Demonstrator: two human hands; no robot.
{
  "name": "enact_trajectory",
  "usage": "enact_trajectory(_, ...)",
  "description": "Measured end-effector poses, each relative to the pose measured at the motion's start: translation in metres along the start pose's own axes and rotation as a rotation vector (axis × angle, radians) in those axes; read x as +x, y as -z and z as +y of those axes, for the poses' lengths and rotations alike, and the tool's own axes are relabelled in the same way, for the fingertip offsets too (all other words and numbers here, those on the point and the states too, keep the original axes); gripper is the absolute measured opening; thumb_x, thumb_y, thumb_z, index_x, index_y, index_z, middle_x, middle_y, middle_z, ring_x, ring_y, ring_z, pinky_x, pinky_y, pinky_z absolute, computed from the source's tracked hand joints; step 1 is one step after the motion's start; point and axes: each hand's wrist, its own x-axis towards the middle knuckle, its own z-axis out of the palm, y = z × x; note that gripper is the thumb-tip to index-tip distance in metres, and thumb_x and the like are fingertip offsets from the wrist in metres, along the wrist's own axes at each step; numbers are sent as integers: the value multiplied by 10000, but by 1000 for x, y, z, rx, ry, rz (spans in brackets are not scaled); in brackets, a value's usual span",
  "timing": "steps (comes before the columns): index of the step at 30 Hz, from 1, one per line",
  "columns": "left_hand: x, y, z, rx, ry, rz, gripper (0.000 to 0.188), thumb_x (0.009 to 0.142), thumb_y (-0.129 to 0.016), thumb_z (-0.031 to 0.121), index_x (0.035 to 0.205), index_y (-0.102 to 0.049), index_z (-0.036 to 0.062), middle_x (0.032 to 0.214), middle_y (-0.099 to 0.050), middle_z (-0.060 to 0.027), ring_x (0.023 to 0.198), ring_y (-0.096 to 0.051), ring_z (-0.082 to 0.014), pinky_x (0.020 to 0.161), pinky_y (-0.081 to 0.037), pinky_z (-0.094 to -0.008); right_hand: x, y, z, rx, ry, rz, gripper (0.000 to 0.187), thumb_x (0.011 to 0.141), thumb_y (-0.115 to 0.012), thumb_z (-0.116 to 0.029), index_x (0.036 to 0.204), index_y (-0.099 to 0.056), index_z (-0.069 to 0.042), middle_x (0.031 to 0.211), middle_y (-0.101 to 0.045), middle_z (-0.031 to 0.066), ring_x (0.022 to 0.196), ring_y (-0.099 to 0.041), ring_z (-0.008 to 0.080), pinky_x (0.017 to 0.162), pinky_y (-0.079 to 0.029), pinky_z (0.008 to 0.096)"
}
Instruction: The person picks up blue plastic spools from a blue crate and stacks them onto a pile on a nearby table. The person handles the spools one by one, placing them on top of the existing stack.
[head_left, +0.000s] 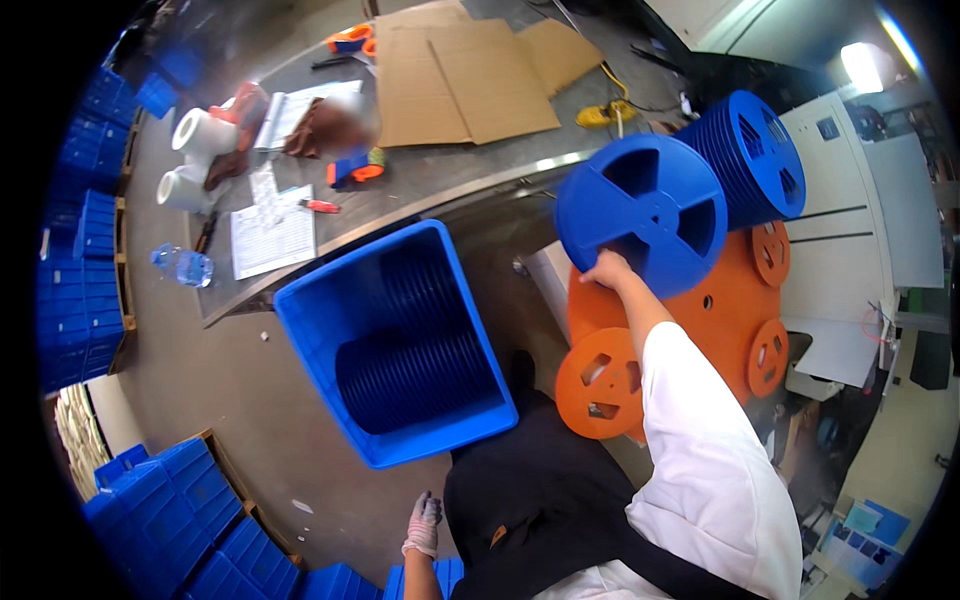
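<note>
The blue reel (658, 213), edge-gripped by the half-closed right hand (608, 269), is best steadied by the loosely curled, seemingly empty left hand (424, 526).

Rnd blue reel (656, 214) w/ cutouts is nr reel stack (752, 160).

You have smooth, glossy plastic in the blue reel (690, 260) and the bin (325, 350), a matt orange panel (680, 335), a surface (345, 205) with a shiny metal edge, matt cardboard (465, 85), a clear plastic bottle (183, 266), your matt black cloth apron (540, 480) and a fabric glove (422, 535) on your left grip (424, 522).
</note>
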Motion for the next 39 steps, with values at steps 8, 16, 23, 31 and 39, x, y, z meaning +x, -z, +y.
enact_trajectory(8, 1, 78, -29, 416, -165, 92, 547, 976, -537, 361, 1394, -469, 17, 1274, -608, -161, 1149, -587, -264, 982, -446, -331, -115, 20, -40, 353, 69, 65, 499, 714, -745, -236, 1121, -622, 25, 1021, -678, 174, 914, -667, 290, 807, -521, 372)
enact_trajectory(16, -52, 64, 135, 497, -524, 110, 475, 980, -535, 298, 1362, -504, 17, 1320, -573, -212, 1240, -540, -314, 1041, -410, -365, -361, 77, -142, 1797, 243, -251, 365, 788, -640, -333, 981, -561, -34, 724, -500, 28, 626, -507, 186, 656, -473, 343)
enact_trajectory(23, -156, 36, 269, 657, -1373, 600, 516, 888, -569, 172, 1363, -484, -12, 1382, -480, -255, 1298, -418, -459, 1104, -324, -504, -448, -27, -200, 2224, 669, -890, 357, 806, -687, -359, 951, -505, -89, 653, -370, -21, 570, -394, 110, 594, -390, 292)
enact_trajectory(31, -229, -61, 279, 901, -1638, -104, 677, 763, -684, 373, 1306, -512, 7, 1385, -486, -228, 1308, -445, -393, 1140, -283, -488, -481, -43, -225, 2076, 629, -1086, 393, 796, -701, -408, 939, -494, -107, 648, -411, -22, 560, -410, 126, 610, -403, 310)
enact_trajectory(39, -74, 97, 221, 955, -965, 612, 555, 997, -416, 407, 1378, -482, 9, 1441, -448, -219, 1354, -378, -412, 1149, -267, -451, -477, -35, -218, 2143, 711, -948, 410, 832, -713, -404, 971, -478, -98, 644, -369, -36, 585, -396, 107, 608, -366, 289)
